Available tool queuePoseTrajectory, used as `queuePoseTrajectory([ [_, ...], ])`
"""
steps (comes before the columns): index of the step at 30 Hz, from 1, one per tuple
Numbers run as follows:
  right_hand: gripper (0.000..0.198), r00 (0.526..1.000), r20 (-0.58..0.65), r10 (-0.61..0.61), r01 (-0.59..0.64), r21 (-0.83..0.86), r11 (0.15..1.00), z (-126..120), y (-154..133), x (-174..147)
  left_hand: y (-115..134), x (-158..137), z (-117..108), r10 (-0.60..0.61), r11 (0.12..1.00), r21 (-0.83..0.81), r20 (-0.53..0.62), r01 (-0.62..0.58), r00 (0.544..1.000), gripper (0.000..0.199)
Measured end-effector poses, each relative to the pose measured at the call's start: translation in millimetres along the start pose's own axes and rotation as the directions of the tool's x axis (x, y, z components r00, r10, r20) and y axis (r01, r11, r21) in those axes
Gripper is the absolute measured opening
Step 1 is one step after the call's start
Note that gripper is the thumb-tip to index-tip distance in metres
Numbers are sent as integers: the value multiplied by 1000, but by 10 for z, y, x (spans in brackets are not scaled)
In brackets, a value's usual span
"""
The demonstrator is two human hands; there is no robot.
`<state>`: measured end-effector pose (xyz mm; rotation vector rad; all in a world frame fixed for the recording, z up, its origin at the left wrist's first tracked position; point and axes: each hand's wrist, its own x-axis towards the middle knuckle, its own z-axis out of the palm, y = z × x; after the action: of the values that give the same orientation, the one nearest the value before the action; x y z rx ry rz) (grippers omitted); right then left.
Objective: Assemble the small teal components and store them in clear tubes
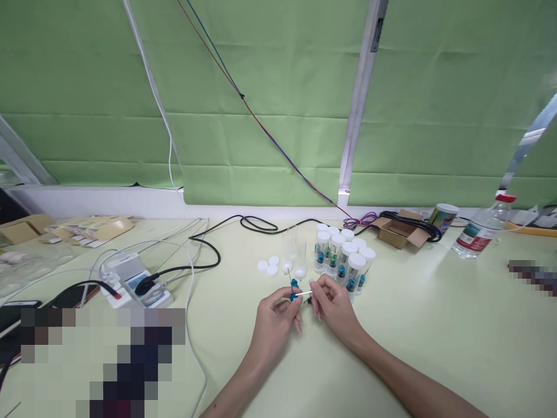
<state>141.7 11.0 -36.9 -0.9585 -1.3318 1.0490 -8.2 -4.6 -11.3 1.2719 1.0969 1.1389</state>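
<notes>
Between the thumb and fingers of my left hand point(276, 316) is a small blue part point(295, 284) with a thin dark pin rising from it. My right hand point(329, 299) pinches a thin white stick point(303, 294), whose far end meets the blue part. A small dark piece shows by the right fingertips, too small to name. Just beyond my hands stand clear open tubes point(300, 261), with several loose white caps point(272, 269) to their left. Capped clear tubes point(348, 261) holding blue and green parts stand in a group behind my right hand.
A power strip point(148, 290) with plugs and cables lies at left. A black cable point(217, 255) runs along the back. At back right are a small cardboard box point(402, 235), a can point(444, 216) and a water bottle point(481, 232). Flattened cardboard pieces point(91, 229) lie back left.
</notes>
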Motion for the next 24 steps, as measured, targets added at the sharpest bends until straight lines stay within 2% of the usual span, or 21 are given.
queuePoseTrajectory([
  [13,41,1000,8,-4,4,-10,1000,2,51,23,-18,0,2,46,999,-7,14,-46,999,25],
  [19,30,999,20,39,-38,-8,999,18,-14,0,12,20,-21,-31,996,-88,-50,27,998,28],
  [24,35,999,39,12,-11,-7,1000,18,-48,-14,25,14,-24,-60,990,-134,-79,49,995,29],
])
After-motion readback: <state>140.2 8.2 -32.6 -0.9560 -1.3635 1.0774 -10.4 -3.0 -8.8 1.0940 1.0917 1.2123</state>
